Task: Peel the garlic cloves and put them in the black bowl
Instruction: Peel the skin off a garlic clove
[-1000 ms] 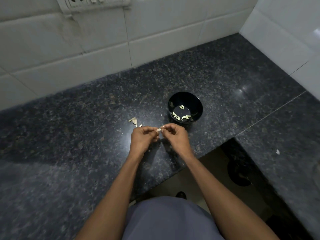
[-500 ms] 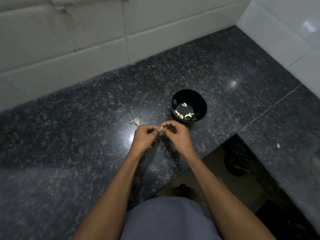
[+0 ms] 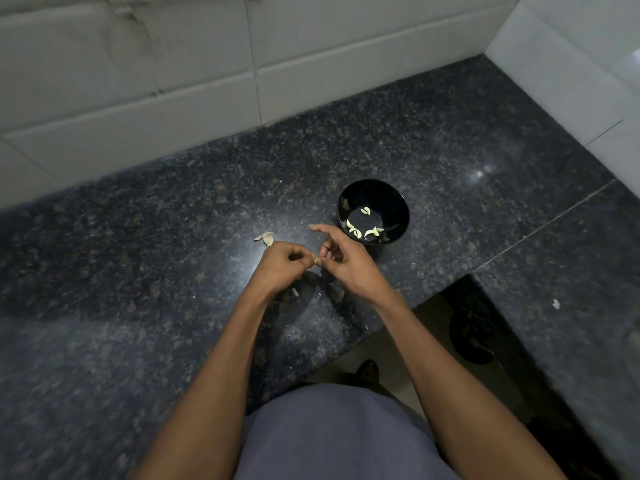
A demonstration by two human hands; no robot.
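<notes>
A small garlic clove is pinched between the fingertips of both hands, just above the dark granite counter. My left hand grips it from the left with curled fingers. My right hand pinches it from the right, its index finger sticking out straight toward the left. The black bowl stands just behind my right hand and holds several pale peeled cloves. Most of the held clove is hidden by my fingers.
Loose garlic skin lies on the counter left of the bowl, behind my left hand. White tiled walls close the counter at the back and right. The counter's front edge drops to the floor by my body.
My right index finger has lifted off the clove and now points out straight. The view has tilted down a little; both hands stay together at the same spot.
</notes>
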